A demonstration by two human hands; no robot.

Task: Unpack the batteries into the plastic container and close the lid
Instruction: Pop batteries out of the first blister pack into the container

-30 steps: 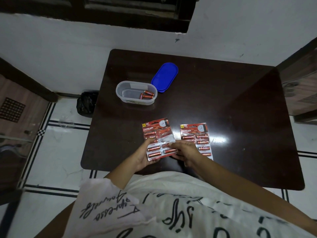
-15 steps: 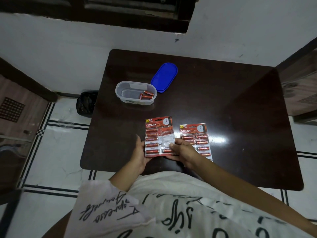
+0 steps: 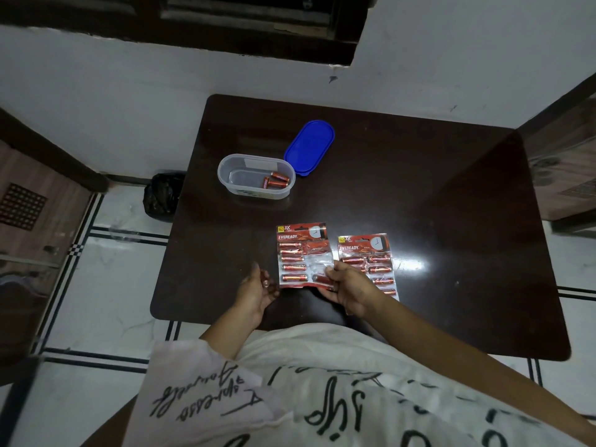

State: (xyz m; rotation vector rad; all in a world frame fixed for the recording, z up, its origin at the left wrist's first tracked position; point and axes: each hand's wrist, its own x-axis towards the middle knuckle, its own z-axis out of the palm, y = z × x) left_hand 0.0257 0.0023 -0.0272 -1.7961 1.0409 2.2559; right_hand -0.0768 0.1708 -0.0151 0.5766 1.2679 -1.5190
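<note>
Pinching the pack (image 3: 295, 256) at its near corner, the right hand (image 3: 350, 291) is gripping it; the left hand (image 3: 258, 291) is hovering alongside, slack, empty.

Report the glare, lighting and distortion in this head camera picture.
Head view: dim overall, with one bright glare patch on the glossy table just right of the right battery pack; head view: wide-angle bowing curves the table edges; head view: focus is good, and the EVEREADY print on the left battery pack reads clearly.
</note>
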